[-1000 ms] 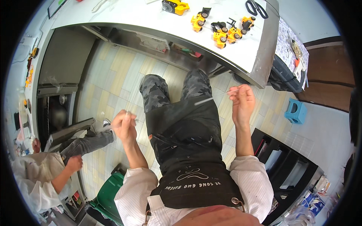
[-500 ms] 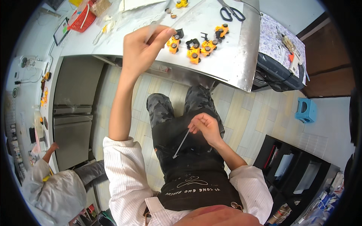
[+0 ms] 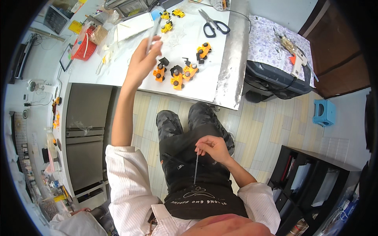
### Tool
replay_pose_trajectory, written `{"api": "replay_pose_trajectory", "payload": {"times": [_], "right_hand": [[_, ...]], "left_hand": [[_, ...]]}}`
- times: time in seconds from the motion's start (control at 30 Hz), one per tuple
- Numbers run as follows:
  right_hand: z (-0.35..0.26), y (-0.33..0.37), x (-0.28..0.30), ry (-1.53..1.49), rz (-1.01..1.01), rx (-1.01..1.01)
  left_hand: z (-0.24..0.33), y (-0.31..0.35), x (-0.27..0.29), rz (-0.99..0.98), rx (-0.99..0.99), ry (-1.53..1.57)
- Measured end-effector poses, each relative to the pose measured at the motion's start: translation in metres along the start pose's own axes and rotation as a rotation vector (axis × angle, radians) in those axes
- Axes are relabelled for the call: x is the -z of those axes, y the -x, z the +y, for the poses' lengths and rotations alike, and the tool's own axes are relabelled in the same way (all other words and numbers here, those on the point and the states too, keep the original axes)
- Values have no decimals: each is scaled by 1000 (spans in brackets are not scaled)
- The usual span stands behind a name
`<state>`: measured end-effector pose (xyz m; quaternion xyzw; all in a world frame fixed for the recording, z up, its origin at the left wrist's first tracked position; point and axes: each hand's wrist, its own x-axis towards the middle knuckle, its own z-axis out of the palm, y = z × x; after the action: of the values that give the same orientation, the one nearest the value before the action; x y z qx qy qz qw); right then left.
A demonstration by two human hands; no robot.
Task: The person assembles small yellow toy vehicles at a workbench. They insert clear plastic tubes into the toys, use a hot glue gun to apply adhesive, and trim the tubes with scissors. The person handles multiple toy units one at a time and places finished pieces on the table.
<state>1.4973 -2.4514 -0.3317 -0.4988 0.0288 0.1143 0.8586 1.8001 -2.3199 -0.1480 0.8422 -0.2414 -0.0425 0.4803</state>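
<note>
right grip (image 3: 213,148) on thin pale stick (image 3: 196,168)

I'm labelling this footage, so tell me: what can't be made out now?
Head view:
Thin strip in the left hand: blurred, exact shape unclear.
Thin rod: upper end hidden by the right hand.
Co-worker: mostly cut off by the lower edge.

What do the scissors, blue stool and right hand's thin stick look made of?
Scissors: shiny grey blades, likely metal; smooth black handles, probably plastic. Blue stool: smooth, moulded-looking, likely plastic. Thin stick: pale, perhaps translucent; maybe plastic, too slender to tell.
</note>
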Motion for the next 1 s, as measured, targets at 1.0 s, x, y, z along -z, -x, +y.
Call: {"api": "replay_pose_trajectory", "payload": {"times": [1.0], "right_hand": [[-99, -83, -88, 770, 172, 550]], "left_hand": [[-69, 227, 14, -292, 229, 636]]}}
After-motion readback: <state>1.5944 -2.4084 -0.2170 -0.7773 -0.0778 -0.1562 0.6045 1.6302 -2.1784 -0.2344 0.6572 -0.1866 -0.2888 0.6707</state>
